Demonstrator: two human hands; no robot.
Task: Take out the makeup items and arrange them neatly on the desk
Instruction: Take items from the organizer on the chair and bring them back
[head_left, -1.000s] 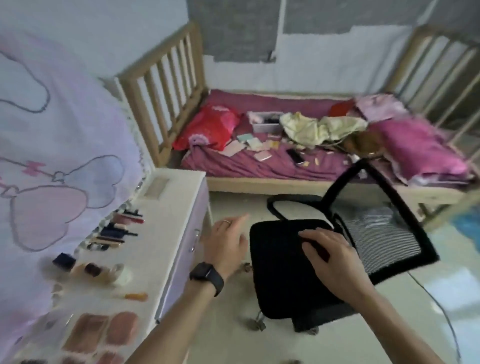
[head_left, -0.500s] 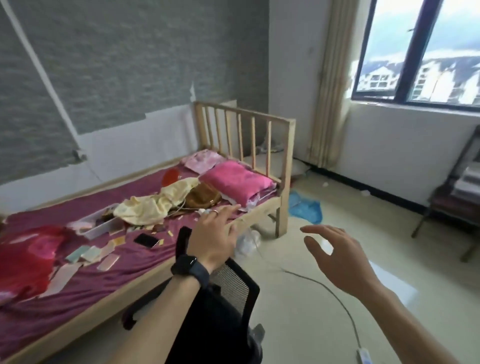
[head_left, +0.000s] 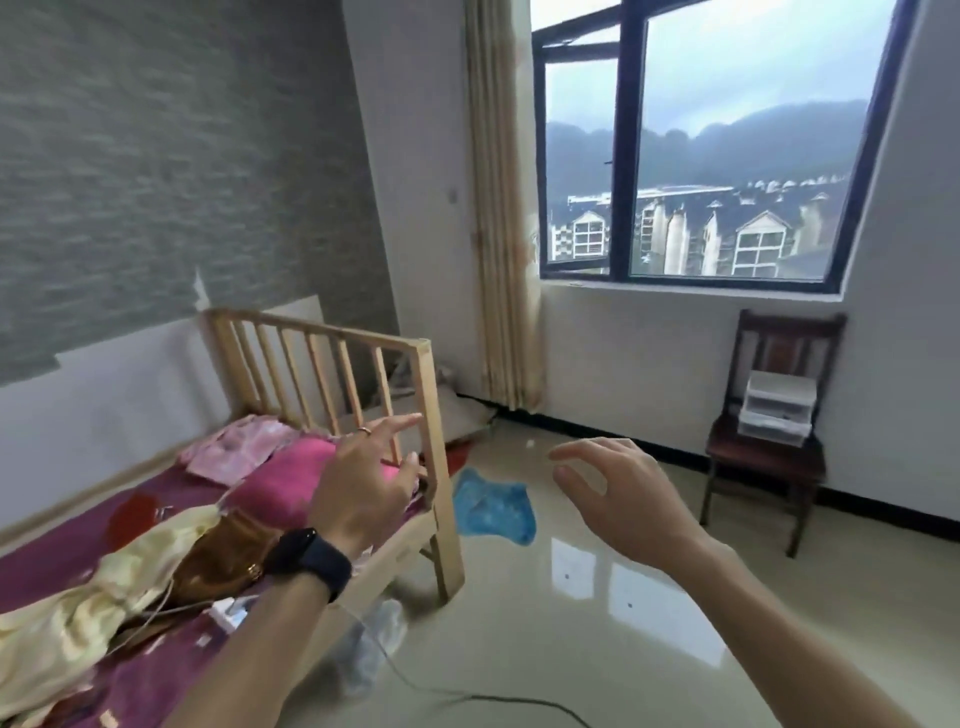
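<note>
Both my hands are raised in the air and hold nothing. My left hand (head_left: 363, 478), with a ring and a black watch on the wrist, has its fingers spread in front of the wooden bed rail (head_left: 332, 358). My right hand (head_left: 618, 493) hovers over the floor with loosely bent fingers. The desk and the makeup items are out of view. A white drawer organizer (head_left: 776, 413) stands on a dark wooden chair (head_left: 769, 457) under the window at the right.
A bed (head_left: 62, 561) with purple sheet, pink pillow (head_left: 291, 483), yellow cloth (head_left: 78, 613) and a brown bag (head_left: 223, 551) fills the lower left. A blue cloth (head_left: 493, 506) and a cable (head_left: 467, 699) lie on the glossy floor. Curtain and window stand behind.
The view has swung right, away from the desk and black office chair, toward the window. Both hands have left the chair and are lifted free in the air.
</note>
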